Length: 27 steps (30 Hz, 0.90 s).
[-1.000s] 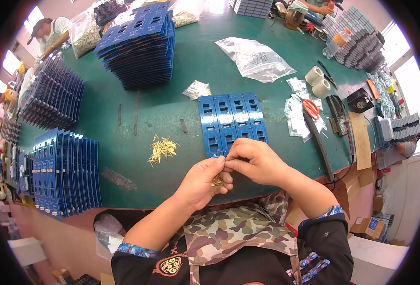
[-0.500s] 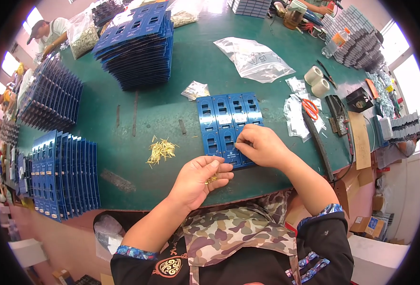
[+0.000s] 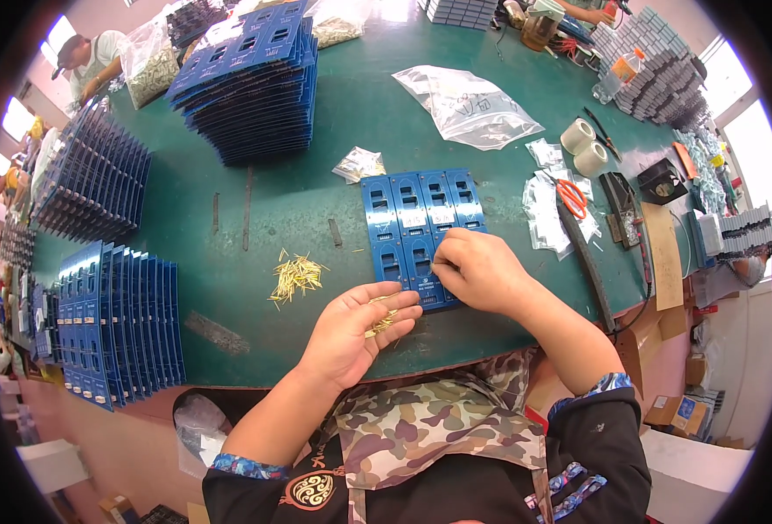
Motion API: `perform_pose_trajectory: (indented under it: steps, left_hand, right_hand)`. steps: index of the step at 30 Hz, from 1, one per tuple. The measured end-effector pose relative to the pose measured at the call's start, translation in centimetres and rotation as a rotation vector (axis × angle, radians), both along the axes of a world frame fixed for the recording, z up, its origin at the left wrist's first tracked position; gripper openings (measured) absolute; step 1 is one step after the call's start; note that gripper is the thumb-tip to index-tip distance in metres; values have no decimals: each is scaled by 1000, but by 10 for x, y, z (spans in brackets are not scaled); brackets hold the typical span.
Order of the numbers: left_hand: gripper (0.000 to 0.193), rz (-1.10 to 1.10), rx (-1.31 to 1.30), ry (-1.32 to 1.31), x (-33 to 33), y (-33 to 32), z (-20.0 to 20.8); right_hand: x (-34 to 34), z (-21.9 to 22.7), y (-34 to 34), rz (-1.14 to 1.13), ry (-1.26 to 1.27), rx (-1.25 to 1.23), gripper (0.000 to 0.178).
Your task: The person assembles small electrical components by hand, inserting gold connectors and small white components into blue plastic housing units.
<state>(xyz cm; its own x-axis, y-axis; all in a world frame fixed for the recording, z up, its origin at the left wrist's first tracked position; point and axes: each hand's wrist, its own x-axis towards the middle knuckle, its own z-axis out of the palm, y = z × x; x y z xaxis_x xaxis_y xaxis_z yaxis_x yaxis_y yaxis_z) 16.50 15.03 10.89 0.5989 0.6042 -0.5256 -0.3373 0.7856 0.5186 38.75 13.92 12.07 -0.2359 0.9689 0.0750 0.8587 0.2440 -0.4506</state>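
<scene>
A blue circuit board panel [image 3: 410, 236] with rows of rectangular cutouts lies flat on the table in front of me. My left hand [image 3: 344, 334] is cupped palm up at the board's near left corner, its fingers curled around several thin gold-coloured pins [image 3: 382, 320]. Over the near right part of the board, my right hand [image 3: 487, 272] has thumb and forefinger pinched together beside a cutout. Whatever sits between those fingertips is too small to make out. Left of the board is a loose pile of the same gold pins [image 3: 297, 278].
Stacks of blue boards [image 3: 250, 109] stand at the far left, with more boards [image 3: 120, 323] at the near left. Clear plastic bags [image 3: 469, 109] lie behind the panel. On the right are orange-handled scissors [image 3: 571, 199], tape rolls [image 3: 589, 159] and a dark bar [image 3: 585, 271]. Other people work farther off.
My left hand has shifted slightly left, and its fingers have opened a little, showing more of the pins. The right hand has barely moved at the board.
</scene>
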Motion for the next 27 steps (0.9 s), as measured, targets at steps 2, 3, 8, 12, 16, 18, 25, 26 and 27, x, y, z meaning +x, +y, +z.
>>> perform_pose_trajectory:
  steps: [2, 3, 8, 12, 16, 18, 25, 26, 27]
  left_hand:
    - [27, -12, 9, 7, 0, 0, 0]
    - [27, -14, 9, 7, -1, 0, -1]
    - [19, -73, 35, 31, -2, 1, -8]
    - [17, -73, 50, 44, -3, 1, -11]
    - [18, -41, 30, 36, -2, 1, -11]
    - [19, -35, 25, 37, -2, 1, -13]
    - [25, -27, 11, 31, -2, -1, -15]
    - [26, -24, 3, 32, -2, -1, -15]
    - [26, -24, 5, 30, -1, -1, -15]
  right_hand:
    - [1, -2, 0, 1, 4, 5, 12]
    - [1, -3, 0, 1, 7, 10, 12]
    - [-2, -2, 1, 14, 2, 17, 13]
    - [0, -2, 1, 28, 28, 15, 10]
    - [0, -1, -8, 35, 41, 44, 10]
    - [-1, -3, -13, 48, -3, 138, 8]
    - [-7, -5, -22, 70, -126, 240, 12]
    - [-7, -5, -22, 72, -126, 268, 12]
    - [-6, -4, -23, 71, -131, 296, 13]
